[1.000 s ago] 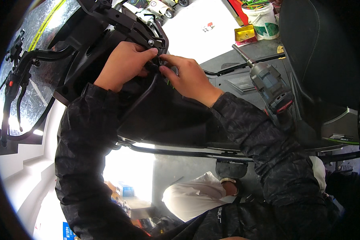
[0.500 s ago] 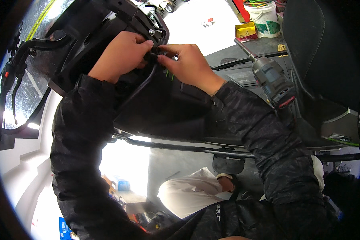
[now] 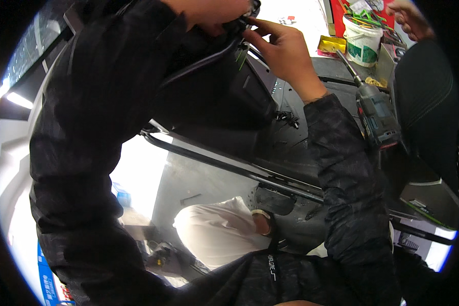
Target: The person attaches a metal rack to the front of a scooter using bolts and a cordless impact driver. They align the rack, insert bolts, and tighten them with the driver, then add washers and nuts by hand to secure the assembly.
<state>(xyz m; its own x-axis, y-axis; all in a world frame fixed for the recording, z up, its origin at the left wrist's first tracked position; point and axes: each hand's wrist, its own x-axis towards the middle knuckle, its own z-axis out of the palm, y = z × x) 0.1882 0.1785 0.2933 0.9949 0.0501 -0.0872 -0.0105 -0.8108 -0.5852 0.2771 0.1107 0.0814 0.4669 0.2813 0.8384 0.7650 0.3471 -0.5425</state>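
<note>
At the top of the view, my left hand (image 3: 214, 11) and my right hand (image 3: 286, 51) meet at a small black part (image 3: 238, 25) beside the upper end of a black tube (image 3: 201, 64). Thumb and fingers of my right hand pinch this part from the right. My left hand curls against it from the other side, its fingertips mostly hidden and its top cut off by the frame. Below the tube spreads the dark front panel (image 3: 214, 102) of a scooter-like vehicle. Thin green strands (image 3: 241, 58) hang just under my fingers.
A cordless impact wrench (image 3: 377, 115) with a long socket lies beside the black seat (image 3: 428, 97). Small black pieces (image 3: 288, 120) sit on the footboard. Behind stand a white bucket (image 3: 362, 43) and a yellow box (image 3: 333, 45). Another person's hand (image 3: 412, 20) shows top right.
The view has shifted, so my hands and the vehicle sit higher and the wrench further right. Both hands stay at the small black part. Another person's hand has come into view.
</note>
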